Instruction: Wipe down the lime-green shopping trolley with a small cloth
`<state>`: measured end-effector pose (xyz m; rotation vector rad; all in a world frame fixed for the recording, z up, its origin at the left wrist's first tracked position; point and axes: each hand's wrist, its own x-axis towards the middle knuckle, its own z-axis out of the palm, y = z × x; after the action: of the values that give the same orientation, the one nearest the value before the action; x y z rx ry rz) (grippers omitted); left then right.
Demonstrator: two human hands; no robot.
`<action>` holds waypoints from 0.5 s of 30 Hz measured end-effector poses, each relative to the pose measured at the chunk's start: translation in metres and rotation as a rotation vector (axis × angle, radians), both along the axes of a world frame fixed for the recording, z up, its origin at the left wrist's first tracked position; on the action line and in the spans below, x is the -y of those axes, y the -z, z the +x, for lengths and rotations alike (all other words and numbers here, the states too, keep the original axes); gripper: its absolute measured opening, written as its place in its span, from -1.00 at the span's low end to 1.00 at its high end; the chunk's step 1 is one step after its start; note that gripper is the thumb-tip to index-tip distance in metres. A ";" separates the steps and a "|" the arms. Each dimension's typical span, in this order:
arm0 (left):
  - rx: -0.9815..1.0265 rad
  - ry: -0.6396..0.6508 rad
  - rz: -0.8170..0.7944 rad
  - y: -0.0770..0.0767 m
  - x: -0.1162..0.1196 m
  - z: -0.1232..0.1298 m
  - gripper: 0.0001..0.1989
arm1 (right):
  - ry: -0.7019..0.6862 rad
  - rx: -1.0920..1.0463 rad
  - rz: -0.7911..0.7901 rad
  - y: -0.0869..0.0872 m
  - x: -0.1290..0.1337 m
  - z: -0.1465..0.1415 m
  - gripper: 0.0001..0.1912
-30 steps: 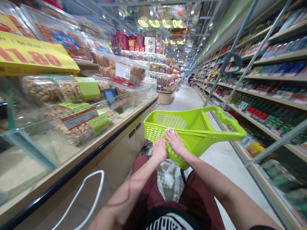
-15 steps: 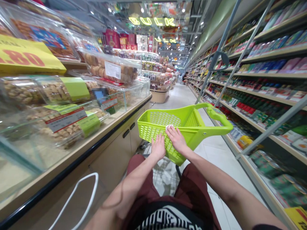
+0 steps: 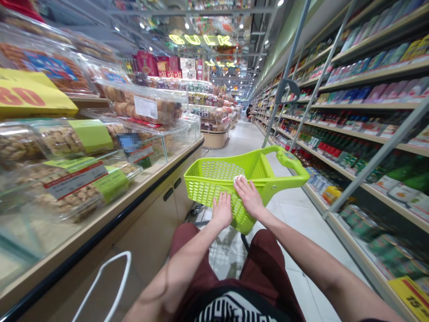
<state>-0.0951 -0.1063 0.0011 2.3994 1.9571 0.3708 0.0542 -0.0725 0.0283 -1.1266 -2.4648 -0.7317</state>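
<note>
Glass display case (image 3: pixel 100 188) of packed nuts and biscuits along left, yellow price sign (image 3: pixel 33 94) on top. Left hand (image 3: pixel 221 210) open, flat on mesh of lime-green trolley basket (image 3: pixel 214 179), basket in aisle ahead of lap. Right hand (image 3: pixel 248 197) on basket rim over small white item (image 3: pixel 239 180), grip unclear. Packed store shelves (image 3: pixel 368 134) along right.

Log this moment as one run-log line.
left hand: flat on lime-green plastic mesh wheeled basket | right hand: on basket rim, touching small white wad | setting: supermarket aisle
</note>
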 end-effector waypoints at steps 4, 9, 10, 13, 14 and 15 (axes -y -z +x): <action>0.016 0.042 0.017 -0.008 0.003 0.012 -0.34 | 0.047 0.011 0.000 -0.005 -0.003 0.013 -0.50; 0.013 0.073 0.022 -0.012 0.009 0.019 -0.36 | 0.111 0.051 -0.080 0.034 0.017 0.037 -0.52; 0.012 0.078 0.021 -0.012 0.009 0.021 -0.36 | 0.115 0.056 -0.087 0.036 0.021 0.041 -0.53; 0.014 0.098 0.026 -0.015 0.010 0.028 -0.36 | 0.103 0.023 -0.027 0.020 0.028 0.050 -0.51; 0.015 0.105 0.028 -0.017 0.009 0.031 -0.36 | 0.104 -0.007 0.013 0.010 0.028 0.052 -0.50; 0.016 0.110 0.030 -0.020 0.009 0.034 -0.36 | 0.111 -0.041 0.051 0.000 0.027 0.054 -0.49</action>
<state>-0.0614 -0.1155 0.0209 2.5008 1.8154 0.4170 0.1084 -0.0997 0.0287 -1.2549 -2.3516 -0.7913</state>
